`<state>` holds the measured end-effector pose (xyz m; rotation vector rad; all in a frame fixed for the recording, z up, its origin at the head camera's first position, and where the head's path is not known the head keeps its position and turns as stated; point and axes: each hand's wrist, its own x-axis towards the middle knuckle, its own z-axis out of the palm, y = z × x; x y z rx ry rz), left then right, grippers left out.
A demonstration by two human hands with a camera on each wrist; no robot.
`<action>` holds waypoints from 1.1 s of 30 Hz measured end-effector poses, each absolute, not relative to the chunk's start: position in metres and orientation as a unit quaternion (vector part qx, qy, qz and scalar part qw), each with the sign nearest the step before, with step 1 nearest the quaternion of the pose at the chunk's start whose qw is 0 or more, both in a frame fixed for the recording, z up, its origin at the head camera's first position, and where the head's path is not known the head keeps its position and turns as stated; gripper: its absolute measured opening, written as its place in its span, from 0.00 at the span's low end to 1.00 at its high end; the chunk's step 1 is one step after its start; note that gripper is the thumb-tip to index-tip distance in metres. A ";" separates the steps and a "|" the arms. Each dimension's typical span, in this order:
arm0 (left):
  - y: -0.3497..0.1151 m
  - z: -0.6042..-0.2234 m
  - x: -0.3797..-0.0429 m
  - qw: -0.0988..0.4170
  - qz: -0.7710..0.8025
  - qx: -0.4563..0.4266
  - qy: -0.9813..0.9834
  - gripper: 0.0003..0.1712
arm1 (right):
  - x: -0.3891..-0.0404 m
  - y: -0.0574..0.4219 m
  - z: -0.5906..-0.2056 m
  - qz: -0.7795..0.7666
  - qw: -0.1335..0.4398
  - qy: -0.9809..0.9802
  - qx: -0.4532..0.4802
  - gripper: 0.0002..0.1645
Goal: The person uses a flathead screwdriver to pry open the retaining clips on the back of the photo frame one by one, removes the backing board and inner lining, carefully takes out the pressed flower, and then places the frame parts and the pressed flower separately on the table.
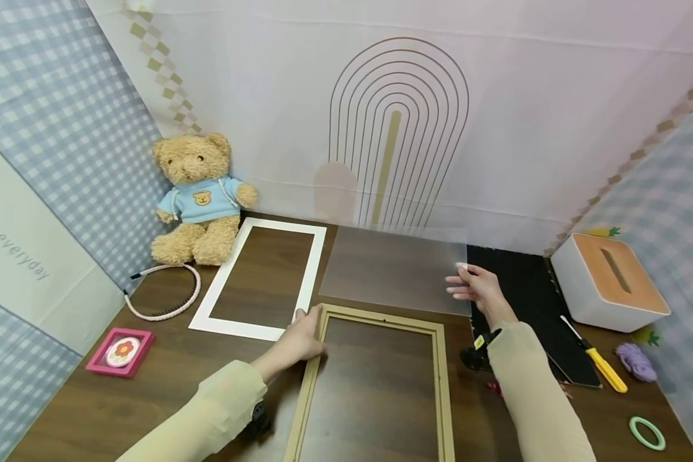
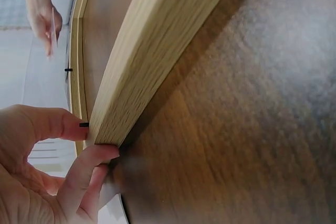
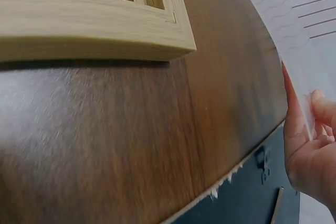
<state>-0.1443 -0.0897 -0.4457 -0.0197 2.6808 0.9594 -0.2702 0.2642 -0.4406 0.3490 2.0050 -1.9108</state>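
Observation:
A light wooden picture frame (image 1: 441, 378) lies on the brown table in front of me. My left hand (image 1: 298, 337) grips it at its far left corner; in the left wrist view thumb and fingers pinch the wood rail (image 2: 139, 56). Beyond the frame, a clear plastic sheet (image 1: 395, 269) is raised and tilted. My right hand (image 1: 480, 289) pinches the sheet's right edge between thumb and fingers, seen also in the right wrist view, where the sheet (image 3: 296, 85) passes between them. A white rectangular mat (image 1: 237, 328) lies flat to the left of the sheet.
A black backing board (image 1: 514, 289) lies right, with a yellow-handled screwdriver (image 1: 606, 370) and tissue box (image 1: 618, 282) near it. Purple yarn (image 1: 636, 361) and a green ring (image 1: 647, 433) lie farther right. Left are a teddy bear (image 1: 202, 199), headband (image 1: 164, 314) and pink box (image 1: 120, 352).

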 end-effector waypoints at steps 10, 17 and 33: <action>-0.084 -0.447 -0.148 0.154 0.323 -0.019 0.934 0.50 | -0.277 0.264 -0.447 -0.613 0.187 0.754 0.142 0.32; -0.083 -0.449 -0.148 0.157 0.322 -0.017 0.933 0.50 | -0.282 0.256 -0.450 -0.562 0.152 0.798 0.158 0.30; -0.088 -0.449 -0.150 0.148 0.328 -0.014 0.933 0.50 | -0.292 0.246 -0.449 -0.411 0.154 0.887 0.143 0.21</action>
